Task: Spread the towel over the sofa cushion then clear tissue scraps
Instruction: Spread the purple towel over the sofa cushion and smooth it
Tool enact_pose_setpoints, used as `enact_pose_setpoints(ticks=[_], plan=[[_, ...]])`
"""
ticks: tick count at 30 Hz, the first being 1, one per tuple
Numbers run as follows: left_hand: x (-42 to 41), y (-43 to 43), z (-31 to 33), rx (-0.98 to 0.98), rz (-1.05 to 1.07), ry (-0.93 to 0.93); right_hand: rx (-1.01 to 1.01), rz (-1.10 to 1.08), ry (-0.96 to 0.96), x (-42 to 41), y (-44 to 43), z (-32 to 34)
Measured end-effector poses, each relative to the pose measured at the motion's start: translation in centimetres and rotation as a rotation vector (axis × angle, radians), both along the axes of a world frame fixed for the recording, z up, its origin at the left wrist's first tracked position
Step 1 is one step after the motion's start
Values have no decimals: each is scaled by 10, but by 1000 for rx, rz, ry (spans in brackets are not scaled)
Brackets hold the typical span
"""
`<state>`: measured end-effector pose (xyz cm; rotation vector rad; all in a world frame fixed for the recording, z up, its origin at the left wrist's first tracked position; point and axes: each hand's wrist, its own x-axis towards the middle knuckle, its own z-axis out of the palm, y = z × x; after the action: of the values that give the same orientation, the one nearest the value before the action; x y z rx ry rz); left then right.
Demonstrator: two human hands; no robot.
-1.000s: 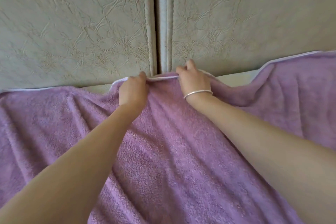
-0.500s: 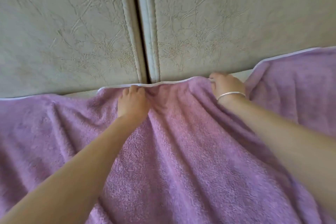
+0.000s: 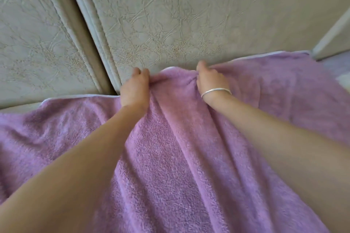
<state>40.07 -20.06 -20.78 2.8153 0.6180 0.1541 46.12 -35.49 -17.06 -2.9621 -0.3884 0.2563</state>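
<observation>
Now the fluffy purple terry towel lies across the sofa seat, its white-trimmed far edge running along the foot of the backrest, and that edge is the story. Half a second ago the two hands were well apart along it; now they have closed in on a raised bunch of cloth in the middle. The left hand is curled tight, fingers pinching the hem just beside the seam between the two backrest cushions. The right hand, with a thin silver bangle on its wrist, is likewise clenched on the hem a little further right. Between them the towel humps up in a ridge, and long creases run from that ridge back toward the person.

The view has swung right as well: the cream crinkle-textured leather backrest cushion now fills the top of the frame, and the towel's right corner shows flat against the backrest.

So the spreading step looks unfinished; my read is that the hem is being regripped to pull it taut or tuck it in. To the left, a strip of pale seat shows uncovered behind the edge. No tissue scraps are visible.
</observation>
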Motion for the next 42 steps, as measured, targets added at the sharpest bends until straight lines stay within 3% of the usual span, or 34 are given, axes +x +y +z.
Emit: enact_pose_setpoints(ticks=[2, 4, 6, 9, 13, 16, 24, 31, 42], plan=[[-12, 7, -11, -104, -39, 48, 32, 63, 179, -7, 3, -21], [-28, 6, -26, -175, -185, 87, -53, 136, 238, -19, 1, -44], [-44, 11, -33, -202, -211, 59, -120, 137, 171, -27, 1, -57], [-72, 39, -25, -64, -159, -33, -117, 117, 9, -38, 11, -51], [-135, 99, -18, 87, -176, -93, 47, 239, -155, -75, 41, -41], [-189, 139, -15, 134, -126, -37, 168, 377, -267, -125, 74, -46], [-328, 195, 5, 58, 21, -106, 255, 550, -76, -291, 167, -43], [-475, 211, 12, -80, 112, -70, 260, 572, -57, -447, 190, -22], [-589, 215, 9, -104, -147, 136, -31, 636, 99, -595, 214, -22]])
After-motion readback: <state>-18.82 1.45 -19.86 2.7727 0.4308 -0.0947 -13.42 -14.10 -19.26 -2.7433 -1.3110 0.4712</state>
